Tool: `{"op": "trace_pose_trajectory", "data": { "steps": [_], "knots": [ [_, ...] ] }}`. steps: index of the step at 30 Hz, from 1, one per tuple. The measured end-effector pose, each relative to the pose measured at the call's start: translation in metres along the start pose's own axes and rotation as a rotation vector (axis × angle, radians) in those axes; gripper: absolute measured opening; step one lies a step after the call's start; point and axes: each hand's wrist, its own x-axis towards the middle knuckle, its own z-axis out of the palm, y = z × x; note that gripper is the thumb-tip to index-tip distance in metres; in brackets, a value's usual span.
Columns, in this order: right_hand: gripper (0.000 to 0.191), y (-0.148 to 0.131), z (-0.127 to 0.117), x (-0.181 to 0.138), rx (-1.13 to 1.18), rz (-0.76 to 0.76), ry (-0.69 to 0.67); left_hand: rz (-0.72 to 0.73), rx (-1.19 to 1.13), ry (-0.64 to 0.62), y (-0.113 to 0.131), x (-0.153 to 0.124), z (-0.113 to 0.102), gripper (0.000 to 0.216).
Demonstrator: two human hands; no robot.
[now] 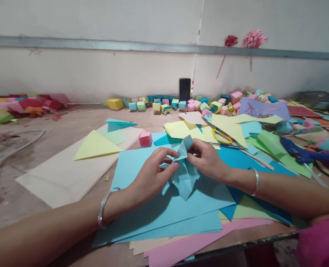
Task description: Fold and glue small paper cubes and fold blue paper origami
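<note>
A partly folded piece of light blue paper (184, 178) is held up between my two hands, its creased point hanging down. My left hand (158, 167) pinches its left edge with thumb and fingers. On the other side, my right hand (207, 157) grips the upper right part with its fingers curled. Both hands are just above a stack of light blue paper sheets (142, 207). Behind my left hand sits a small pink paper cube (145, 139). Scissors with yellow handles (222, 136) lie beyond my right hand.
Folded paper cubes (140, 106) line the wall, with a phone (184, 89) standing among them. A blue glue gun (306, 152) lies at right on green paper. Large white sheets (69, 178) and a yellow folded sheet (97, 145) are on the left. Pink paper (186, 246) overlaps the front edge.
</note>
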Motion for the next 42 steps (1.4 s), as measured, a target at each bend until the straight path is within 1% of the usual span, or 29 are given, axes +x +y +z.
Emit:
{"op": "trace_pose_trajectory", "data": {
  "steps": [3, 5, 8, 11, 15, 18, 21, 22, 25, 27, 29, 32, 34, 35, 37, 42],
  "knots": [
    [0.010, 0.000, 0.001, -0.002, 0.029, -0.008, -0.070, 0.037, 0.023, -0.007, -0.002, 0.000, -0.001, 0.024],
    [0.014, 0.000, 0.001, -0.003, 0.015, -0.009, -0.080, 0.038, 0.025, -0.003, -0.003, 0.001, -0.001, 0.026],
    [0.014, -0.002, 0.001, -0.003, -0.010, -0.038, -0.081, 0.027, 0.030, 0.013, -0.002, 0.002, -0.001, 0.024],
    [0.008, -0.003, -0.001, -0.002, -0.031, -0.101, -0.080, -0.001, -0.007, 0.000, 0.001, 0.002, -0.002, 0.023],
    [0.009, -0.003, -0.002, -0.003, -0.084, -0.169, -0.066, -0.039, -0.121, -0.013, 0.007, 0.003, -0.003, 0.025],
    [0.006, -0.006, -0.002, -0.006, -0.123, -0.262, -0.091, -0.056, -0.207, 0.009, 0.005, 0.003, -0.002, 0.024],
    [0.002, -0.010, 0.000, -0.010, -0.196, -0.359, -0.102, -0.070, -0.230, 0.005, 0.001, 0.004, -0.001, 0.025],
    [0.001, -0.010, 0.000, -0.011, -0.213, -0.379, -0.102, -0.073, -0.227, -0.010, 0.001, 0.004, -0.001, 0.026],
    [0.008, -0.011, -0.001, -0.011, -0.182, -0.398, -0.091, -0.107, -0.298, -0.053, 0.002, 0.003, -0.001, 0.030],
    [0.009, -0.010, -0.002, -0.010, -0.128, -0.373, -0.042, -0.164, -0.436, -0.069, 0.004, 0.003, -0.001, 0.034],
    [0.009, -0.009, -0.004, -0.009, -0.077, -0.329, 0.012, -0.234, -0.595, -0.096, 0.005, 0.003, 0.000, 0.032],
    [0.010, -0.009, -0.004, -0.008, -0.027, -0.293, 0.051, -0.353, -0.816, -0.233, 0.003, 0.003, 0.002, 0.022],
    [0.009, -0.011, -0.004, -0.009, -0.010, -0.307, 0.056, -0.453, -0.948, -0.322, 0.001, 0.002, 0.003, 0.019],
    [0.008, -0.013, -0.004, -0.010, -0.007, -0.316, 0.052, -0.492, -0.992, -0.342, 0.000, 0.002, 0.004, 0.019],
    [0.009, -0.016, -0.004, -0.011, -0.017, -0.328, 0.026, -0.535, -1.024, -0.355, -0.001, 0.001, 0.005, 0.017],
    [0.016, -0.021, -0.005, -0.014, -0.021, -0.322, -0.020, -0.565, -1.011, -0.403, 0.001, -0.001, 0.006, 0.021]
  ]
}}
